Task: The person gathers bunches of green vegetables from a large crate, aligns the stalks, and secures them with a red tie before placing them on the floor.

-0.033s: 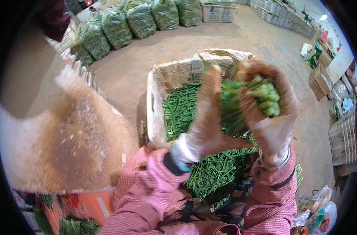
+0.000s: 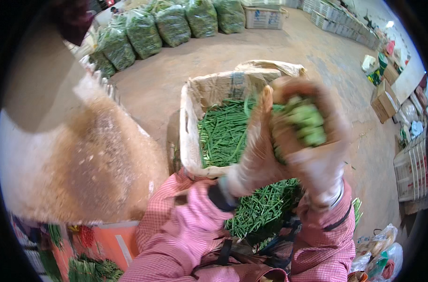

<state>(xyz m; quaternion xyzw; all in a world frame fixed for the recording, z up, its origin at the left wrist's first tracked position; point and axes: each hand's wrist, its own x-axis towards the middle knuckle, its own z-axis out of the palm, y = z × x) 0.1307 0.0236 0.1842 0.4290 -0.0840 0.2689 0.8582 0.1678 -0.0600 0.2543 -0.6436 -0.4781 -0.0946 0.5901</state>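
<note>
My right hand (image 2: 317, 136), in a stained whitish glove, is wrapped round a bunch of green stalks (image 2: 305, 120). The bunch's thick, pale green cut ends face up toward me, blurred by motion. Close against it on the left, my gloved left hand (image 2: 256, 148) is held upright with its fingers stretched out, and its thumb is hidden. Both hands are above a pale crate (image 2: 185, 127) lined with plastic film. Loose thin green stalks (image 2: 223, 134) lie inside it. More cut green stalks (image 2: 258, 211) are heaped nearer my body, below my wrists.
A stained, light-coloured board (image 2: 96, 160) stands at my left. Several bags of greens (image 2: 171, 26) line the back beside a white crate (image 2: 263, 18). To the right are a cardboard box (image 2: 384, 101), a white crate (image 2: 406, 174) and plastic bags (image 2: 381, 254). Green bundles (image 2: 89, 269) lie at lower left.
My right hand has moved left with the bunch and turned its cut ends more toward me. My left hand has shifted slightly right, and the gap between the hands has closed.
</note>
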